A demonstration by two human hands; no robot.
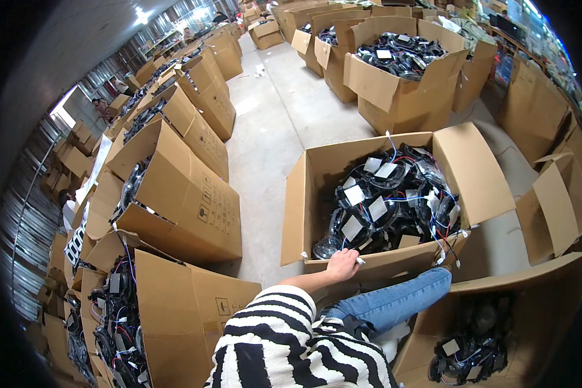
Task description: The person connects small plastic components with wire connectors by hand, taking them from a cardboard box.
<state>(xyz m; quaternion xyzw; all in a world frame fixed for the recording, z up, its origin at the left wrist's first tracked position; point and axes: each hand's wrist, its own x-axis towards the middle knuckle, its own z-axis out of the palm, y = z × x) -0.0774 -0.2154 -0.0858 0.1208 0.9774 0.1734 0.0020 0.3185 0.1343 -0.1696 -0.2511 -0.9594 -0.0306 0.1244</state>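
A large open cardboard box (294, 213) stands in front of me, filled with black ring-shaped parts (394, 187) that carry pale square labels and red, blue and white wires. My left hand (343, 264) is closed on the near rim of this box, its fingers curled at the edge. A small white piece (360, 260) shows beside its fingertips; whether the hand holds it cannot be made out. Wires with white connectors (441, 257) hang over the near rim, farther right. My right hand does not show.
Several tall cartons of similar parts line the left side, the closest being a carton (194, 304). Another open box (498, 288) stands at the lower right, with few parts inside. A big carton (394, 107) stands beyond. My jeans-clad leg (394, 301) extends beside the front box.
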